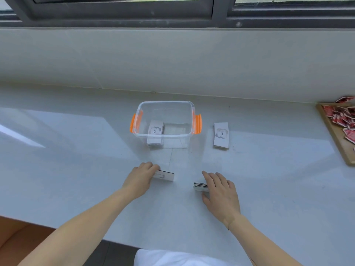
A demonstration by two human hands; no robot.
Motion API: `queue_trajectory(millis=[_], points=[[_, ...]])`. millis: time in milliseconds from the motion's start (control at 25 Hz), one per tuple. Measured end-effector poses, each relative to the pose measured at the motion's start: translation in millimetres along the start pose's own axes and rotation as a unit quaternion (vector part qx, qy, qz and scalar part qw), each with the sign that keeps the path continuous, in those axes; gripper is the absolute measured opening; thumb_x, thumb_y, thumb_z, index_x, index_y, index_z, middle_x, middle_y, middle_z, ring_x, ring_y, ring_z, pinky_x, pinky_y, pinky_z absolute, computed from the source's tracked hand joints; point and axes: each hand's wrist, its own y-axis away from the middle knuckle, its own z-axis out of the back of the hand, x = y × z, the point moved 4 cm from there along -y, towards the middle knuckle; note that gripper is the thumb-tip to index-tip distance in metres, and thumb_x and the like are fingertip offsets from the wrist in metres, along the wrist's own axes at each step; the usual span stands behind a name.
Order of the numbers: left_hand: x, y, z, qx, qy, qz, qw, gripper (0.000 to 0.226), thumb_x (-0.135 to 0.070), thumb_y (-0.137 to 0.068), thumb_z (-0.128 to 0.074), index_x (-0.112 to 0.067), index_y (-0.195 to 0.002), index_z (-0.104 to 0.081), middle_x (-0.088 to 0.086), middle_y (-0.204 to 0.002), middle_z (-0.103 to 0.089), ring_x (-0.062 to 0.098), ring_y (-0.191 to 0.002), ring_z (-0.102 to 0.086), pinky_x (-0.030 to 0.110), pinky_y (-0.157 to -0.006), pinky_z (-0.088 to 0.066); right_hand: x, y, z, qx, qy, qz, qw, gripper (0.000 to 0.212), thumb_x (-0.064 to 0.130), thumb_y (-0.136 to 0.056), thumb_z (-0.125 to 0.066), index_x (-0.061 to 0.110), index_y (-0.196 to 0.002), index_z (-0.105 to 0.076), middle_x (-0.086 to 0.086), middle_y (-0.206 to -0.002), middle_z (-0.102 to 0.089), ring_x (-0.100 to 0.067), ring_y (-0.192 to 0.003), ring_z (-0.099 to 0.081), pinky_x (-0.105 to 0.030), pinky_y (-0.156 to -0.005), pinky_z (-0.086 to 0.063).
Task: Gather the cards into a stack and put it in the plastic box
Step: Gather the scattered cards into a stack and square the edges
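Observation:
A clear plastic box (189, 112) with orange latches stands open at the counter's middle, with one stack of white cards (156, 129) inside at its left. Another white card stack (221, 134) lies on the counter to the right of the box. In front of the box, my left hand (140, 179) grips the left end of a small card stack (165, 175). My right hand (219, 191) rests over another small stack (199, 186), fingers on top and thumb at its near side; most of that stack is hidden.
A wooden tray (335, 139) with several red-backed cards sits at the far right edge. The pale counter (76, 150) meets a tiled wall under a window at the back. Its front edge runs at the lower left.

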Motion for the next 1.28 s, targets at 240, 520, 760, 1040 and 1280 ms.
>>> queue_trajectory(millis=[240, 520, 760, 1040, 1280], points=[[-80.3, -17.9, -18.9, -0.029, 0.054, -0.063, 0.996, 0.047, 0.000, -0.089, -0.047, -0.031, -0.124, -0.051, 0.000, -0.112, -0.055, 0.024, -0.106, -0.049, 0.028, -0.075, -0.033, 0.2, 2.9, -2.3, 0.004, 0.000, -0.006, 1.000, 0.090, 0.033, -0.069, -0.073, 0.017, -0.147, -0.030, -0.001, -0.133, -0.055, -0.030, -0.127, -0.049, -0.044, -0.096, -0.048], [-117.6, -14.0, -29.2, 0.021, 0.139, -0.129, 0.982, 0.063, 0.010, -0.081, -0.037, -0.026, -0.131, -0.050, 0.002, -0.120, -0.054, 0.023, -0.109, -0.047, 0.031, -0.086, -0.042, -0.3, 1.4, -3.6, 0.004, 0.001, -0.006, 1.000, 0.088, 0.032, -0.072, -0.072, 0.016, -0.147, -0.029, -0.004, -0.134, -0.055, -0.032, -0.129, -0.047, -0.046, -0.099, -0.046], [-142.2, -16.0, -31.2, 0.091, 0.287, -0.077, 0.951, 0.067, 0.011, -0.070, -0.041, -0.018, -0.129, -0.050, 0.005, -0.124, -0.054, 0.018, -0.119, -0.049, 0.032, -0.102, -0.041, -0.3, 0.3, -2.9, -0.003, 0.010, -0.002, 1.000, 0.088, 0.027, -0.070, -0.074, 0.012, -0.146, -0.032, -0.005, -0.131, -0.057, -0.034, -0.128, -0.047, -0.050, -0.106, -0.041], [-166.5, -24.7, -36.5, 0.106, 0.289, -0.030, 0.951, 0.035, 0.002, -0.075, -0.047, -0.013, -0.106, -0.052, 0.007, -0.106, -0.057, 0.023, -0.099, -0.054, 0.041, -0.088, -0.048, -1.9, -4.9, -3.3, -0.011, -0.006, -0.012, 1.000, 0.083, 0.016, -0.073, -0.064, 0.004, -0.147, -0.027, -0.008, -0.132, -0.054, -0.033, -0.133, -0.041, -0.049, -0.118, -0.020], [-162.2, -22.6, -40.2, 0.089, 0.263, -0.051, 0.959, 0.039, 0.002, -0.081, -0.047, -0.016, -0.115, -0.052, 0.005, -0.115, -0.057, 0.023, -0.108, -0.052, 0.040, -0.092, -0.045, -19.7, -0.9, -0.8, 0.034, -0.071, -0.058, 0.995, 0.057, 0.025, -0.083, -0.064, 0.025, -0.137, -0.044, 0.004, -0.129, -0.055, -0.022, -0.119, -0.049, -0.038, -0.099, -0.041]])
